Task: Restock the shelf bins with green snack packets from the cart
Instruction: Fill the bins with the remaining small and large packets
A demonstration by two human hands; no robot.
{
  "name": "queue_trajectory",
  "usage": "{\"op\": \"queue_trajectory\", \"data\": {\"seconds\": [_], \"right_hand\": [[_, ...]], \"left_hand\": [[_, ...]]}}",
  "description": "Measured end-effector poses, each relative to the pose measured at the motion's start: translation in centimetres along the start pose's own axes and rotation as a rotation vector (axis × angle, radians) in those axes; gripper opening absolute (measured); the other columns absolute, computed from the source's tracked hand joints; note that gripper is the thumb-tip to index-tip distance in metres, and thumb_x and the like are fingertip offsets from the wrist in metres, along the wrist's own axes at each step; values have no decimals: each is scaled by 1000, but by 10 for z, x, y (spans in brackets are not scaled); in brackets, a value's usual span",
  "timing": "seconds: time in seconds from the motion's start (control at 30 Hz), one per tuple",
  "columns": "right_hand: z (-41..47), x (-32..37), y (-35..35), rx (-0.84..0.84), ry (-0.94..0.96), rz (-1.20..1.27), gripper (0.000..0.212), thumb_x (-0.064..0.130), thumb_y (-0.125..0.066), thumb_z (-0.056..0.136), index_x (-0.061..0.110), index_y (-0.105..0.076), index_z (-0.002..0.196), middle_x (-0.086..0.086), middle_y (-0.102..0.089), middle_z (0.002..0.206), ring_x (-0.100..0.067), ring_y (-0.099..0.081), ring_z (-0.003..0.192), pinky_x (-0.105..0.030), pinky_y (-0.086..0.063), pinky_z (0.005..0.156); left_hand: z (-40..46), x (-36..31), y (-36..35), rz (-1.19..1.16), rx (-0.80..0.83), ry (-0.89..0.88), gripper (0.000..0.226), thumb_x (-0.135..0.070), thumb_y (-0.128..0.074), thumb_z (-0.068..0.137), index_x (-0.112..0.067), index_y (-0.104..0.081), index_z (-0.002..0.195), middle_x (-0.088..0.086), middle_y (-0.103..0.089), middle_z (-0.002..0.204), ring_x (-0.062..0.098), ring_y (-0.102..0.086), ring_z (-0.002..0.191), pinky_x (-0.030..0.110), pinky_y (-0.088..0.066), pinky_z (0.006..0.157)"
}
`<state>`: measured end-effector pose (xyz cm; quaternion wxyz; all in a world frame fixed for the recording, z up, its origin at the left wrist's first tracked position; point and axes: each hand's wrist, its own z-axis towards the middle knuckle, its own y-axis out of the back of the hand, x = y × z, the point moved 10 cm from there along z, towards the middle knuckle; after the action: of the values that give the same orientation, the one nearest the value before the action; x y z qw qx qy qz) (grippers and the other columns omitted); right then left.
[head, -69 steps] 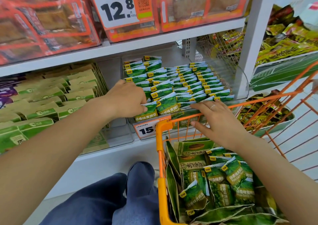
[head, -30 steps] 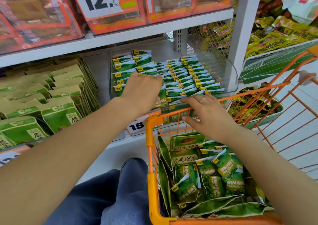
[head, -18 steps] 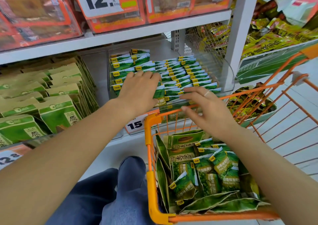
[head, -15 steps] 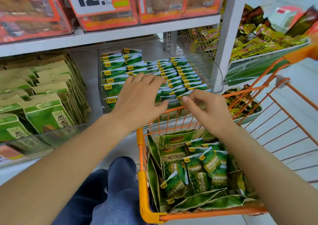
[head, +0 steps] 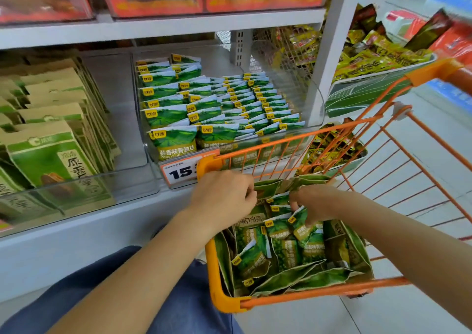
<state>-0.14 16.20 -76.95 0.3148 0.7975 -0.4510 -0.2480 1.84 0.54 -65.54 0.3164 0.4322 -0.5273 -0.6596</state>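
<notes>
Rows of small green snack packets (head: 204, 109) stand in the clear shelf bin (head: 317, 109) on the middle shelf. Below it is the orange cart (head: 224, 301), holding more small green snack packets (head: 281, 247) among larger green bags. Both of my hands are down inside the far end of the cart. My left hand (head: 224, 201) has its fingers curled in among the packet tops. My right hand (head: 315, 203) curls its fingers round a few small packets. What lies under the palms is hidden.
A price tag reading 15 (head: 178, 173) hangs on the bin front, just behind the cart rim. Larger kraft-and-green bags (head: 51, 155) fill the bin to the left. Yellow packets (head: 378, 60) sit in trays at the right. My knees in blue trousers (head: 178, 295) are beside the cart.
Both hands have left the packets in the shelf bin and dropped into the cart. They now curl into the cart's packets. The view has tilted down and to the right.
</notes>
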Motion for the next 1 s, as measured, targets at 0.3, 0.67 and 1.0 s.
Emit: {"op": "queue_trajectory", "data": {"seconds": [0.3,0.67,1.0], "right_hand": [[-26,5,47,-186,114,175,11,29,-66,88,21,-66,96,6,-64,100,-16,-59,98,-26,-43,75],[-128,11,198,-1344,250,895,20,41,-59,91,22,-65,86,19,-64,81,-1,-60,83,-24,-49,77],[-42,28,152,-1003,56,409,65,62,-31,89,17,-56,129,-7,-63,120,-27,-53,121,-43,-18,115]], "left_hand": [[4,0,2,-164,79,17,25,-45,-48,96,-32,-65,109,-14,-69,103,3,-63,87,22,-51,70],[21,35,119,-257,-224,147,19,-42,-64,88,-28,-65,101,-7,-64,86,16,-58,85,27,-36,65],[37,65,100,85,6,242,56,-52,-55,91,-21,-51,137,6,-56,133,27,-41,128,37,-28,103]]}}
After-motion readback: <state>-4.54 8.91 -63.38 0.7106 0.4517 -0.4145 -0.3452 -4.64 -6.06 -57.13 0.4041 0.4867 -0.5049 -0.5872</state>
